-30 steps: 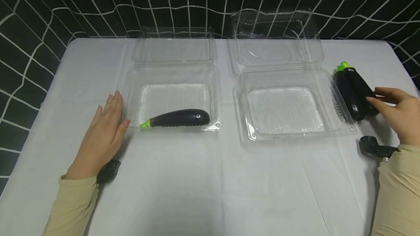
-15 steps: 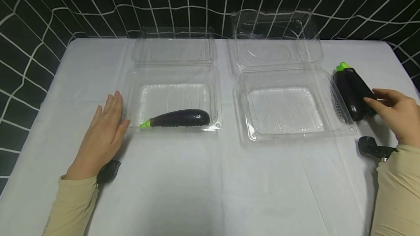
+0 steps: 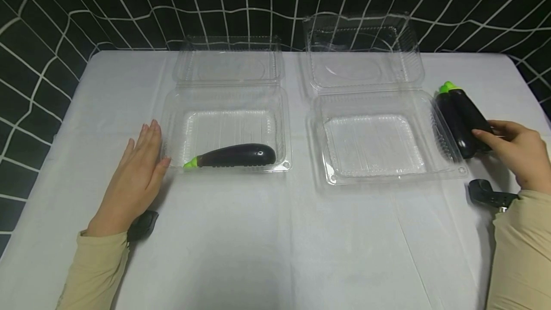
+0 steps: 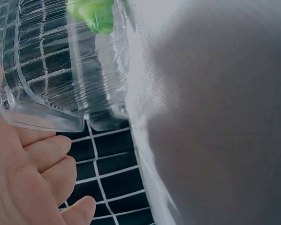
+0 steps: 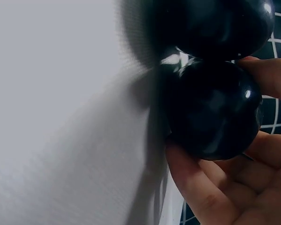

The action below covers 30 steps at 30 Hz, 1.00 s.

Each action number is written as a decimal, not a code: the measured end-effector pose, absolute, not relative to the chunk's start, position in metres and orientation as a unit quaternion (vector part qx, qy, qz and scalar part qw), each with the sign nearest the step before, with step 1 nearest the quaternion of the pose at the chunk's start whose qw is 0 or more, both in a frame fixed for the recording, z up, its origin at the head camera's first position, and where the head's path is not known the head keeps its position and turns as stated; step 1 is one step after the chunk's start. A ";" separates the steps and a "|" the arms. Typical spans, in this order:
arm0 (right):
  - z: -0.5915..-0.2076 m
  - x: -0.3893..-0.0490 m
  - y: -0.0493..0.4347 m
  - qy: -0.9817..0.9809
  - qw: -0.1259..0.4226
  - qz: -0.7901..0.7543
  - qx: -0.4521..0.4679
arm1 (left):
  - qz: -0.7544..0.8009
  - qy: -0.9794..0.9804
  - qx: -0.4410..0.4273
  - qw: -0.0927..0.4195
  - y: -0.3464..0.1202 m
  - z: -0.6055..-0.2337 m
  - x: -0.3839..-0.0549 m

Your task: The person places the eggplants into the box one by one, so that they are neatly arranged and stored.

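Two dark eggplants with green caps lie side by side against the right side of the right clear plastic container (image 3: pixel 398 176). My right hand (image 3: pixel 518 152) grips the blunt end of the outer eggplant (image 3: pixel 470 109); in the right wrist view, thumb and fingers curl around that eggplant (image 5: pixel 215 112). The inner eggplant (image 3: pixel 452 121) sits between it and the container. My left hand (image 3: pixel 137 173) has its fingers straight, beside the left edge of the left clear container (image 3: pixel 172 109). Another eggplant (image 3: pixel 236 154) lies along that container's front, its green cap (image 4: pixel 100 16) also showing in the left wrist view.
Both containers stand with their lids folded back, the left lid (image 3: pixel 228 68) and right lid (image 3: pixel 366 71) toward the far edge. A white cloth (image 3: pixel 275 243) covers the table. White netting (image 3: pixel 245 11) over a dark backing rises behind it and at the sides.
My right hand has shifted slightly left, and the two eggplants have moved a little with it toward the right container. My left hand has stayed in place.
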State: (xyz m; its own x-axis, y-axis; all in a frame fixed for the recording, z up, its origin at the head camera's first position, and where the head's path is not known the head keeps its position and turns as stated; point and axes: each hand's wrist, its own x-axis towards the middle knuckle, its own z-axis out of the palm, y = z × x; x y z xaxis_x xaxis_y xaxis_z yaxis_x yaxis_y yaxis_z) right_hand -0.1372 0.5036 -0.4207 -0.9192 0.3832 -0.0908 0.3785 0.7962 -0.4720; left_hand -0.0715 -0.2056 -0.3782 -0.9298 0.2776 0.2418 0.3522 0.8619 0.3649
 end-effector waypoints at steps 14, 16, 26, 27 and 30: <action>-0.419 -0.137 0.501 -0.946 0.006 0.255 -0.202 | -0.208 -0.960 -0.165 0.089 -0.206 -0.378 -0.071; -0.419 -0.136 0.501 -0.946 0.005 0.255 -0.202 | -0.209 -0.960 -0.165 0.088 -0.206 -0.378 -0.071; -0.418 -0.134 0.501 -0.946 0.013 0.252 -0.206 | -0.210 -0.959 -0.167 0.088 -0.206 -0.377 -0.071; -0.418 -0.134 0.502 -0.945 0.016 0.253 -0.207 | -0.211 -0.959 -0.168 0.088 -0.206 -0.377 -0.071; -0.419 -0.135 0.504 -0.942 0.027 0.261 -0.207 | -0.212 -0.958 -0.170 0.087 -0.206 -0.377 -0.071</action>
